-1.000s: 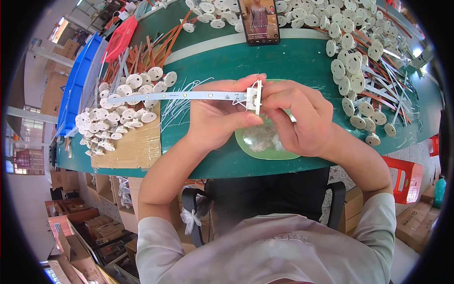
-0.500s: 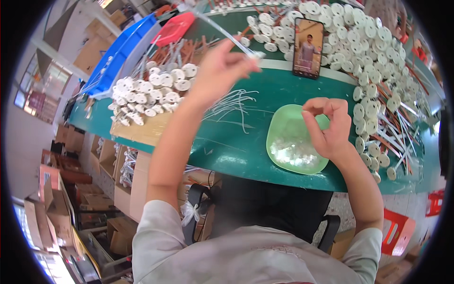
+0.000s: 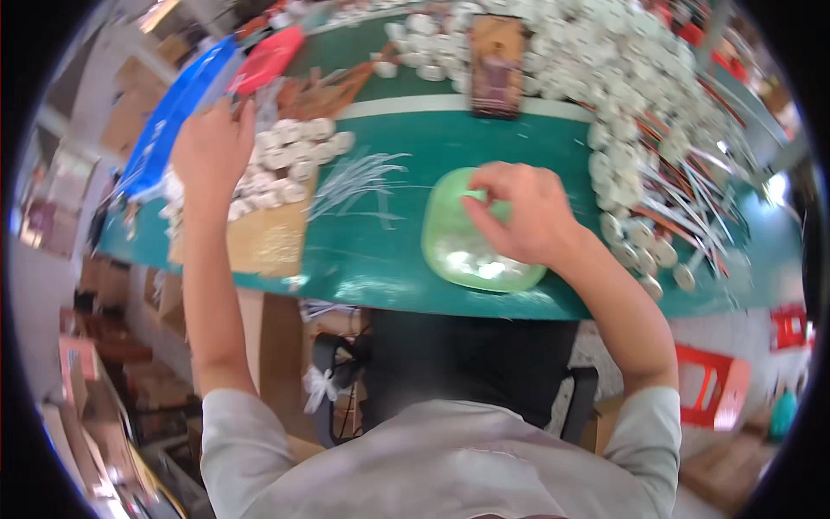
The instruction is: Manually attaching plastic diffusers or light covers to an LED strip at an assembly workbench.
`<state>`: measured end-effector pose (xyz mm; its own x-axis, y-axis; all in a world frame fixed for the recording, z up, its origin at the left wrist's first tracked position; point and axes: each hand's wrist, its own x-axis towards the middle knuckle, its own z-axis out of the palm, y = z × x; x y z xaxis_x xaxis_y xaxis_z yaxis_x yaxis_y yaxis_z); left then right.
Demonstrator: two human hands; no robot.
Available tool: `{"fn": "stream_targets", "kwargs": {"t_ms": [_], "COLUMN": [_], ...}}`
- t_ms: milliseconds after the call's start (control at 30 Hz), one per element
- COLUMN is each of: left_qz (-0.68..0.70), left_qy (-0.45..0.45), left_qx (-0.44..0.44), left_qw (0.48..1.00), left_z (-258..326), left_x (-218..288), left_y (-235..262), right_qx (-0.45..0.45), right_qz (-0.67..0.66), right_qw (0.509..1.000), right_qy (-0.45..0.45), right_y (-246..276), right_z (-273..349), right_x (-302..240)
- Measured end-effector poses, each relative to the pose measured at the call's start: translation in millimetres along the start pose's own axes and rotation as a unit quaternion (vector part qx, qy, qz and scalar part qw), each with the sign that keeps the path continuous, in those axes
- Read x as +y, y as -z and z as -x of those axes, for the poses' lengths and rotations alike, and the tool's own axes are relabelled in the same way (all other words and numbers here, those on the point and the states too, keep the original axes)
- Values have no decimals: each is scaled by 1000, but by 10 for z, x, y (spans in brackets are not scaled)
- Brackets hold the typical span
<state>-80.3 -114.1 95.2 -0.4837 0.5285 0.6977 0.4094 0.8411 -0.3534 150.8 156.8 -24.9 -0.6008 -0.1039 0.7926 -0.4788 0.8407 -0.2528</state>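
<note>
My right hand hangs over a light green dish, thumb and forefinger pinched. What they hold, if anything, is too small to make out. Small shiny clear pieces lie in the dish. Over on the left, my left hand is beside a blue bin, above a cluster of white round-headed pieces. Its fingers are blurred and partly hidden, so I cannot see whether they grip anything. Between the hands lies a bundle of thin white strands on the green table.
A phone stands upright at the back, against a large heap of white round-headed pieces. White and brown strips spread out on the right. A red tray sits behind the blue bin, and a cardboard sheet lies at the left front.
My left hand has swung left and down from the table's back, where it was near a long pale strip, to the blue bin. My right hand stays pinched over the dish. The whole view has shifted.
</note>
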Motion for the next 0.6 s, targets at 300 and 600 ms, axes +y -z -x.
{"fn": "stream_targets", "kwargs": {"t_ms": [300,600], "left_qz": [428,528], "left_qy": [-203,-201], "left_qx": [178,142], "left_qw": [863,813], "left_z": [219,450], "left_x": [1676,1807], "left_y": [-265,-473], "right_qx": [2,4], "right_qz": [18,161], "right_qw": [998,986], "right_qy": [59,40], "right_y": [68,681], "right_z": [-93,-283], "right_x": [-30,-218]}}
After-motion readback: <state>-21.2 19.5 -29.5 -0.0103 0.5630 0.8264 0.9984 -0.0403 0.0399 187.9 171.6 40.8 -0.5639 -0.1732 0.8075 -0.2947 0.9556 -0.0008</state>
